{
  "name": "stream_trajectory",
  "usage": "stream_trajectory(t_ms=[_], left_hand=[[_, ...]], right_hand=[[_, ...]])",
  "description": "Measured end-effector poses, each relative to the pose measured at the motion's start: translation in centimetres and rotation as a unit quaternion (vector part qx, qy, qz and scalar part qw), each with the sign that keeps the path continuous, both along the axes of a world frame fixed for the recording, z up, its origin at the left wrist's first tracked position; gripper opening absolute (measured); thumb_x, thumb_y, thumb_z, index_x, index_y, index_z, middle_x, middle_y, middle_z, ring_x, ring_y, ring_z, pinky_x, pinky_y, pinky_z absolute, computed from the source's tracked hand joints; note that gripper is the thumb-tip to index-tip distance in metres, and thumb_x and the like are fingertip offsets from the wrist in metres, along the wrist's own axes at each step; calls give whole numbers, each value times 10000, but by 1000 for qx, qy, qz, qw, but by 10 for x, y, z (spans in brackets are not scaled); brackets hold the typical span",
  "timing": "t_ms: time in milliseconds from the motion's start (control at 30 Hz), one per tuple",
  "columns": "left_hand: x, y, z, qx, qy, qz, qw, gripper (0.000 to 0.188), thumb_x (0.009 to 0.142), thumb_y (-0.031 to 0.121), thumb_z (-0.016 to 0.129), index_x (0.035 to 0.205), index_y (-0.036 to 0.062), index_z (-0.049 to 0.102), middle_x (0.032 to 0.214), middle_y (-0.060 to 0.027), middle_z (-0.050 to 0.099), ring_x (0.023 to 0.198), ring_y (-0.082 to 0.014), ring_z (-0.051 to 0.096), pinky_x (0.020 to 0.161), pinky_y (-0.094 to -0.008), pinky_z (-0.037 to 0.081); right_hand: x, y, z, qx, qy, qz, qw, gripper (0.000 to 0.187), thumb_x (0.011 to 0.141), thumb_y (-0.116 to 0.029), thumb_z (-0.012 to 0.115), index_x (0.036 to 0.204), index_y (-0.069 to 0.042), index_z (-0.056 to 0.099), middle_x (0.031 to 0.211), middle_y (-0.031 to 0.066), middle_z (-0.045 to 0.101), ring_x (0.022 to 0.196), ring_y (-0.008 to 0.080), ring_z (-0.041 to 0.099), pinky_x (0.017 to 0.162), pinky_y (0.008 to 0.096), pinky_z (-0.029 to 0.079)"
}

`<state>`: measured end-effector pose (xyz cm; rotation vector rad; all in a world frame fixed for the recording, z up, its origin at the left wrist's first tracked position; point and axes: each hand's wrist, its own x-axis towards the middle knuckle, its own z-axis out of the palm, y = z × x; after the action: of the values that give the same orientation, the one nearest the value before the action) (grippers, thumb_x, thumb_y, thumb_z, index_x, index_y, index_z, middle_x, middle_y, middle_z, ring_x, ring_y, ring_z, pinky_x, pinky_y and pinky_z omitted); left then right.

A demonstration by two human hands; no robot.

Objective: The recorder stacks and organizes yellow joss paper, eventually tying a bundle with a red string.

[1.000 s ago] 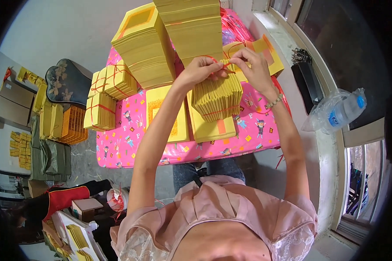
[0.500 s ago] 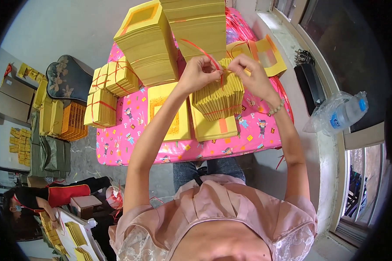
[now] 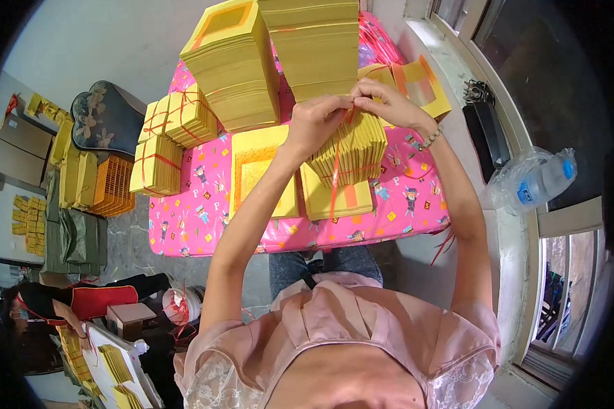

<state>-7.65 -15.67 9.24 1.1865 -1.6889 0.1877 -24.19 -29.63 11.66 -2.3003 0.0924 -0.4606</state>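
Note:
A bundle of folded yellow paper [image 3: 348, 151] stands on two flat yellow paper stacks, one of them in plain sight beneath it [image 3: 341, 203]. Red ribbon [image 3: 334, 185] goes round the bundle, and a loose length hangs down its front. My left hand [image 3: 318, 123] is closed at the bundle's top, pinching the ribbon. Fingertip to fingertip with it, my right hand [image 3: 391, 105] is closed on the ribbon too. The crossing of the strands is mostly hidden by my fingers.
Tall yellow paper stacks [image 3: 235, 75] rise at the back of the pink table [image 3: 191, 232]. Tied bundles [image 3: 158, 165] sit at its left. A water bottle [image 3: 546, 180] in plastic lies on the right ledge. At lower left, a person's arm [image 3: 67, 317] reaches over a white board.
The loose ribbon end, curling up to the left before, now hangs down the bundle's front. My left hand has turned, knuckles upward, and both hands have come together.

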Motion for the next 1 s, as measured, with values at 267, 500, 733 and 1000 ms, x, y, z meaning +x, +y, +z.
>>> stream_trajectory(t_ms=[267, 500, 733, 1000], left_hand=[[17, 14, 4, 98, 73, -66, 990, 125, 827, 77, 715, 948, 89, 745, 972, -68, 730, 905, -222, 668, 802, -353, 529], [25, 16, -5, 132, 60, -89, 985, 86, 855, 92, 700, 926, 75, 743, 997, -61, 726, 998, -231, 642, 916, -363, 480], [7, 1, -8, 193, 269, -235, 914, 92, 955, 56, 578, 971, -15, 635, 996, -96, 717, 974, -131, 665, 889, -293, 522], [7, 8, -10, 200, 225, -201, 932, 88, 954, 24, 538, 945, -20, 614, 969, -99, 713, 955, -152, 676, 874, -290, 522]], right_hand=[[-8, 15, 14, -290, -51, -118, 948, 160, 934, -195, 532, 892, -41, 550, 917, 82, 517, 926, 240, 535, 844, 379, 383], [-21, 13, 3, -355, -64, -149, 921, 130, 900, -177, 565, 884, -57, 517, 913, 71, 483, 924, 240, 506, 816, 373, 346], [-29, 13, -6, -306, -52, -176, 934, 119, 870, -154, 588, 881, -55, 523, 879, 79, 493, 896, 259, 518, 804, 395, 363], [-33, 15, -4, -314, -53, -171, 932, 129, 880, -164, 586, 885, -52, 522, 878, 82, 501, 889, 267, 520, 817, 392, 364]])
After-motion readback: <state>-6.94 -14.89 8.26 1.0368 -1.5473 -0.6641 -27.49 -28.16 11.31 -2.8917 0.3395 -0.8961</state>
